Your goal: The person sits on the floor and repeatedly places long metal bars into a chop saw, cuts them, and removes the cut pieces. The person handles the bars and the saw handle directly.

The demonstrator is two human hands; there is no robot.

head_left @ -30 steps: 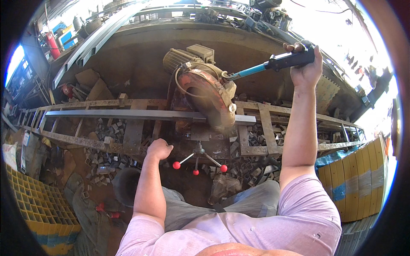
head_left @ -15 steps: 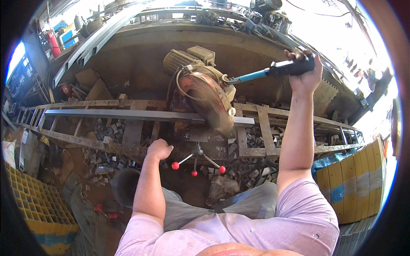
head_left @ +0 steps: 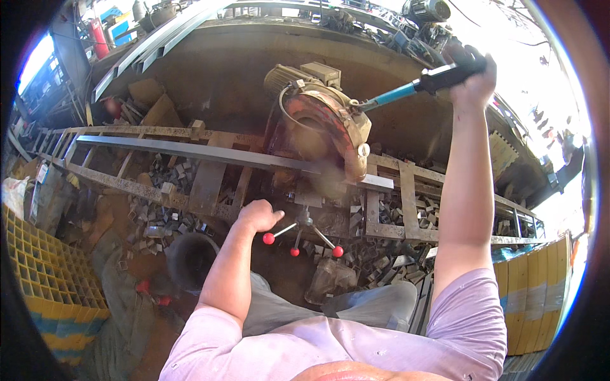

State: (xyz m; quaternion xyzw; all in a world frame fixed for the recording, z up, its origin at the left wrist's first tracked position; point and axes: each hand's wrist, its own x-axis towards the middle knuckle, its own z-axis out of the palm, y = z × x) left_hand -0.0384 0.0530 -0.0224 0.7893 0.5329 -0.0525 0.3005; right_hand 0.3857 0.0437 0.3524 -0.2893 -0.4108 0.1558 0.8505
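My right hand (head_left: 476,81) is wrapped round the black grip (head_left: 448,77) of a blue lever on a cut-off saw (head_left: 330,120). A reddish guard covers the saw's wheel, and its lower part is blurred. Beneath it, a long grey metal bar (head_left: 197,150) lies across the frame, its bright right end (head_left: 379,183) sticking out past the saw. My left hand (head_left: 259,216) is loosely closed, thumb out, with nothing visible in it. It is just above the left red knob of a spoked clamp handle (head_left: 305,219). Its fingertips are hidden beneath.
A ladder-like metal frame (head_left: 210,178) runs left and right of the saw. Several cut metal offcuts (head_left: 391,260) are heaped below. A yellow grid stack (head_left: 47,270) stands at left, yellow panels (head_left: 534,295) at right. A dark bucket (head_left: 192,261) is near my left forearm.
The view has shifted a little. My right hand and the lever grip have risen slightly. My left hand has moved right, nearer the spoked handle.
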